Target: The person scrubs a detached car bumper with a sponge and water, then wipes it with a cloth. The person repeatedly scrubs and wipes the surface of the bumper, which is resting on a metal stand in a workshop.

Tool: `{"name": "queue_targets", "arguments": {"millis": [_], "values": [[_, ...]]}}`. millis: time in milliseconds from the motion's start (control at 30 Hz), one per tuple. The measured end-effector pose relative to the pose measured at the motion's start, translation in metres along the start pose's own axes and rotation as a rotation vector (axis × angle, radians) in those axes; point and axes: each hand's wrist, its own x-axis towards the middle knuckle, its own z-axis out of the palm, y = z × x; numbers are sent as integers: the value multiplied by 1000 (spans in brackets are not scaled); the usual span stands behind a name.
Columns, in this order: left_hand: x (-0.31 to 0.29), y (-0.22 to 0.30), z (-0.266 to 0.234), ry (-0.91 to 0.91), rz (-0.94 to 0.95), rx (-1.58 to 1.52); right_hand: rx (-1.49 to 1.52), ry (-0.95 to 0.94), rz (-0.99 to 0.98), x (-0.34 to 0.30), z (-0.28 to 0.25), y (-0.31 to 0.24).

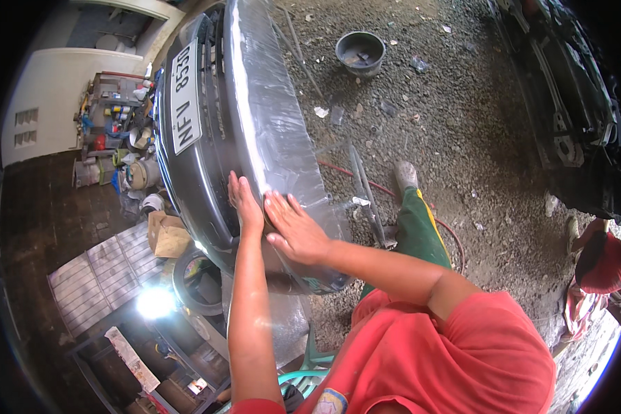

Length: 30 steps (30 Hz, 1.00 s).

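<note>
A car's front bumper (272, 124), dull grey and streaked on its broad side, runs from the top of the view down to its middle. A white plate (185, 96) is fixed to its dark glossy face, beside a slotted grille (212, 90). My left hand (247, 205) lies along the bumper's ridge, fingers extended and pointing up the view. Beside it, my right hand (297, 229) presses flat on the grey surface with its fingers stretched out. A dark patch shows by the right fingers; whether something lies under the palm cannot be made out.
On the stony ground stand a black bucket (361, 54) and metal stand legs (366, 186); a red hose (450, 233) runs there. Dark car parts (566, 103) are at right, near another person's red clothing (604, 262). At left are cluttered shelves (117, 96), a cardboard box (168, 234) and a tire (199, 279).
</note>
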Motion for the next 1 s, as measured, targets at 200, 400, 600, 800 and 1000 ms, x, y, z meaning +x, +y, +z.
{"name": "queue_targets", "arguments": {"millis": [200, 400, 600, 800, 1000], "values": [[3, -6, -3, 0, -5, 13, 26, 117, 64, 17, 0, -5], [-1, 5, 1, 2, 4, -25, -55, 100, 88, 38, -8, 18], [0, 3, 1, 7, 11, -32, -154, 85, 25, 17, 5, 20], [1, -13, -4, 30, -37, -157, -153, 15, -6, 42, -2, 26], [2, 19, 6, -23, -19, -122, 63, 294, 212, 158, -47, 45]]}}
